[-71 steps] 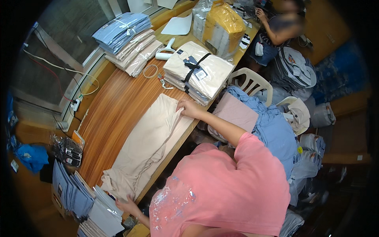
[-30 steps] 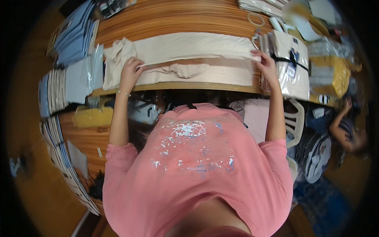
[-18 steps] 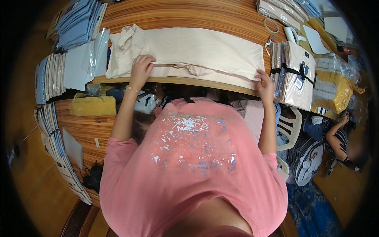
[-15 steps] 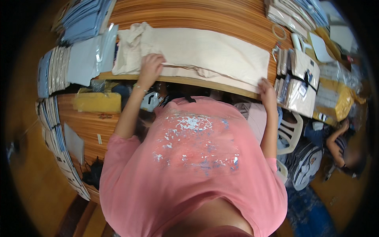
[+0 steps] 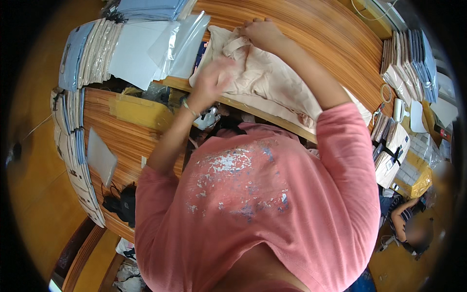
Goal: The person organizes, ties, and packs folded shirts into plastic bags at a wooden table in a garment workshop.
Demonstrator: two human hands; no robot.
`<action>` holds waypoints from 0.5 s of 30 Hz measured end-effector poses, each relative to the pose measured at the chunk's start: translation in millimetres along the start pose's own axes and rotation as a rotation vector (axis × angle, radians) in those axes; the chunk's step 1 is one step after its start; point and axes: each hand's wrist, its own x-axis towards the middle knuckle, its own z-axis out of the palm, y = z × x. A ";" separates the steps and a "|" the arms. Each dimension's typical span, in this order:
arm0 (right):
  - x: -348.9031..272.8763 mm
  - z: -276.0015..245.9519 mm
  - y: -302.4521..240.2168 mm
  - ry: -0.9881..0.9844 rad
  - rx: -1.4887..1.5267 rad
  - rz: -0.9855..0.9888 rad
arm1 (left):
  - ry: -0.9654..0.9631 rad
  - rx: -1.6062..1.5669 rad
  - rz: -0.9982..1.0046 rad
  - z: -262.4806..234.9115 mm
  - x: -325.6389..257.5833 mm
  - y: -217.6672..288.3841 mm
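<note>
A cream cloth garment (image 5: pixel 277 78) lies along the near edge of the wooden table, rumpled at its left end and flatter toward the right, where my right forearm covers part of it. My right hand (image 5: pixel 262 34) reaches across to the garment's far left edge, its fingers bent around the bunched cloth there. Smeared by motion, my left hand (image 5: pixel 214 83) is over the near left corner of the garment; its fingers cannot be made out, nor whether it touches the cloth.
To the left stand stacks of bagged garments (image 5: pixel 99 53) and clear plastic sleeves (image 5: pixel 182 46). More bagged stacks (image 5: pixel 401 68), a tied bundle (image 5: pixel 391 155) and a tape-wrapped package (image 5: pixel 416 170) are at the right. Another person (image 5: pixel 401 219) sits low at the right rim.
My right hand has left the garment's right end and crossed to its far left edge. My left hand has shifted slightly near the left end. The garment's left part is more rumpled; the view has turned.
</note>
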 end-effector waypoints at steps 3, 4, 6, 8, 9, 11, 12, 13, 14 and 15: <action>-52.1 -64.8 -43.7 -0.052 0.328 -0.141 | 0.175 -0.316 -0.115 -15.0 55.9 -44.6; -74.3 -86.2 -61.6 -0.086 0.497 -0.158 | -0.025 -0.429 -0.220 -6.2 73.3 -57.2; -108.1 -129.6 -92.9 -0.113 0.931 -0.245 | -0.468 -0.646 -0.424 20.6 98.2 -68.8; -138.7 -147.7 -108.1 -0.046 1.088 -0.164 | -0.920 -0.485 -0.469 49.9 104.2 -59.5; -157.6 -149.0 -109.5 0.089 1.127 -0.065 | -1.142 -0.381 -0.469 61.1 107.5 -56.2; -194.0 -140.8 -94.0 0.338 1.132 0.094 | -1.253 -0.255 -0.441 64.2 102.7 -61.9; -212.1 -133.5 -84.5 0.459 1.098 0.185 | -1.312 -0.187 -0.416 62.9 102.6 -63.7; -226.9 -125.2 -79.3 0.533 1.212 0.491 | -1.235 -0.180 -0.454 50.6 105.6 -57.1; -242.5 -113.6 -77.4 0.606 1.314 0.803 | -1.031 -0.310 -0.418 40.1 99.3 -57.6; -256.6 -88.6 -63.9 0.610 1.378 0.933 | -0.825 -0.437 -0.383 30.7 93.2 -60.9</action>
